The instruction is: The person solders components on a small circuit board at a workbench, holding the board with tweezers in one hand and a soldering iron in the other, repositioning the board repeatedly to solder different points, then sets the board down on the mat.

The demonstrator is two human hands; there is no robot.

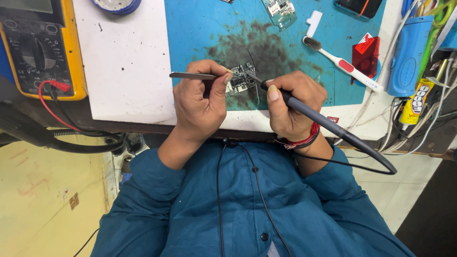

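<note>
A small green circuit board (pixel 243 82) lies on the stained blue work mat (pixel 200 28) near the table's front edge. My left hand (pixel 200 97) pinches metal tweezers (pixel 190 75), whose tips reach the board's left side. My right hand (pixel 290 102) grips a dark grey soldering iron (pixel 323 121) like a pen. Its tip touches the top of the board. The iron's cable loops to the right over my teal sleeve.
A yellow multimeter (pixel 40 47) with a red lead sits at far left. On the mat lie a second circuit board (pixel 282 10), a red-and-white toothbrush (pixel 345 64) and a red plastic piece (pixel 366 52). A blue box (pixel 409 54), glue tube (pixel 415 102) and cables crowd the right.
</note>
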